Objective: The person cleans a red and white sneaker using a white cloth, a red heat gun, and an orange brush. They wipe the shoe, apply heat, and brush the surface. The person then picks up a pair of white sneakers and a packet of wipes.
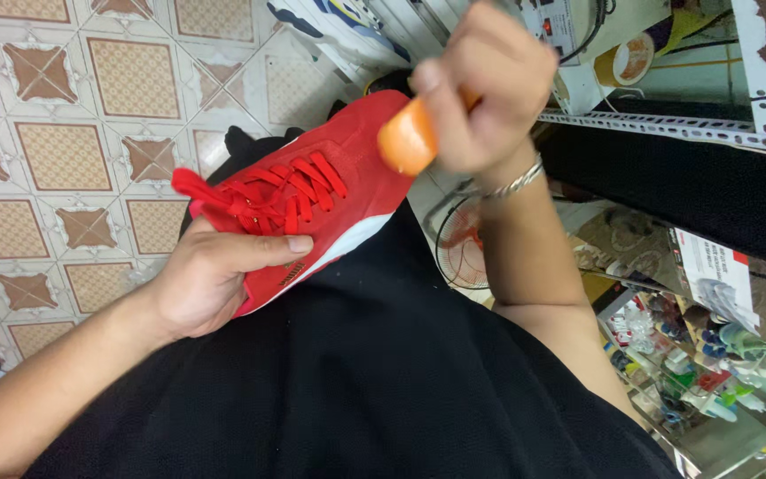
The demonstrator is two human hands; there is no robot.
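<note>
Two hands at a red shoe on a lap.
The left hand [214,275] clamps the shoe [312,200] at its heel end over black cloth [356,381]; the right hand [485,84] grips an orange block [407,137] against the toe.

My right hand [489,89] closes over most of the orange tool [407,137], so I see only its blurred, rounded end. The red shoe [312,204] hides its heel behind my left hand [214,275]; its toe disappears behind the right fist. At 4 o'clock, the clutter on the shelf [702,372] is too small to identify.
</note>
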